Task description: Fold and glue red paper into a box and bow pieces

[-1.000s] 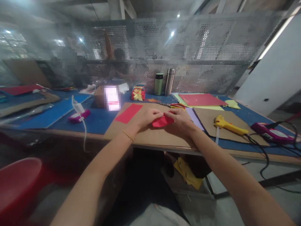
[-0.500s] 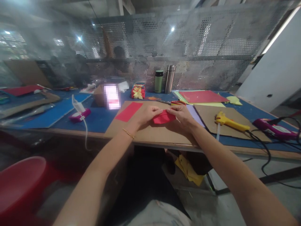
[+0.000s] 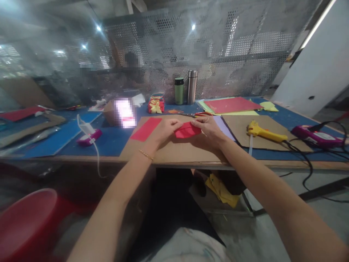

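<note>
A folded piece of red paper [image 3: 188, 131] is held between both hands, just above a brown cardboard sheet [image 3: 174, 154]. My left hand [image 3: 167, 129] pinches its left end, and my right hand [image 3: 207, 127] grips the right end with the thumb on top. A crease runs across the paper near its upper edge. To the left on the cardboard lies a flat red paper strip [image 3: 146, 129]. Scissors with red and yellow handles [image 3: 201, 114] lie just beyond my right hand, partly hidden by it.
A yellow glue gun [image 3: 265, 133] rests on more cardboard at right, its cable near a purple power strip [image 3: 316, 136]. Behind stand a green bottle [image 3: 179, 91], a steel flask [image 3: 192, 87] and a small red box with a yellow bow [image 3: 156, 104]. A lit screen [image 3: 125, 112] stands left.
The camera view has shifted slightly. Both hands keep hold of the red paper, which now shows a little more of its creased upper face.
</note>
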`<state>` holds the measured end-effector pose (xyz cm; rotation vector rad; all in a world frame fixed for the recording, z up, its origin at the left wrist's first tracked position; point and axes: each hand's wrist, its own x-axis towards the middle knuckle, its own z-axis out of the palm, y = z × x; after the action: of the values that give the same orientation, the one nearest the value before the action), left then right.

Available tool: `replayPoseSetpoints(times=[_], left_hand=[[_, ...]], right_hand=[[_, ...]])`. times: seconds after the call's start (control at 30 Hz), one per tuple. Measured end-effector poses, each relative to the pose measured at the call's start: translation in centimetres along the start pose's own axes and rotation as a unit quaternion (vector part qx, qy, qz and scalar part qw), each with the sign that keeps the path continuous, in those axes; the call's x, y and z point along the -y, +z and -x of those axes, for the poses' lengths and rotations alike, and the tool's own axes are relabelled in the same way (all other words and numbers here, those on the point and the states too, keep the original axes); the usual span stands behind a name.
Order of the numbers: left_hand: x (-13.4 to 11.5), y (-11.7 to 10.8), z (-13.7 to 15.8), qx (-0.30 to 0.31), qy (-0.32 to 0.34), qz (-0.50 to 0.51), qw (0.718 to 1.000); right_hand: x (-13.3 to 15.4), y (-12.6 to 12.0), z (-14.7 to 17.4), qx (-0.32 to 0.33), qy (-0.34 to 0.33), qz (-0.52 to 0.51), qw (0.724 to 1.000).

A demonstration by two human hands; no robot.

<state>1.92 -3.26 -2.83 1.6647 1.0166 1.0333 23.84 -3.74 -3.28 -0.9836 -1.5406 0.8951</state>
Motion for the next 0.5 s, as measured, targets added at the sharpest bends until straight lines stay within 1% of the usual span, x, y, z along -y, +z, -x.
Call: replayPoseSetpoints(times=[0.1, 0.17, 0.3, 0.4, 0.5], left_hand=[[-0.3, -0.3, 0.0, -0.004, 0.006, 0.001, 1.0], [-0.4, -0.4, -0.1, -0.004, 0.01, -0.006, 1.0], [0.0, -0.2, -0.7, -0.024, 0.053, -0.019, 0.998], [0.4, -0.1, -0.9, -0.037, 0.047, -0.024, 0.998], [0.6, -0.3, -0.8, -0.025, 0.029, -0.012, 0.999]], right_hand=[[-0.2, -0.2, -0.3, -0.009, -0.004, 0.008, 1.0], [-0.1, -0.2, -0.4, -0.002, -0.011, 0.005, 1.0], [0.3, 0.0, -0.3, 0.001, -0.022, 0.008, 1.0], [0.3, -0.1, -0.3, 0.006, -0.023, 0.031, 0.999], [0.2, -0.2, -0.5, 0.009, -0.018, 0.035, 0.999]])
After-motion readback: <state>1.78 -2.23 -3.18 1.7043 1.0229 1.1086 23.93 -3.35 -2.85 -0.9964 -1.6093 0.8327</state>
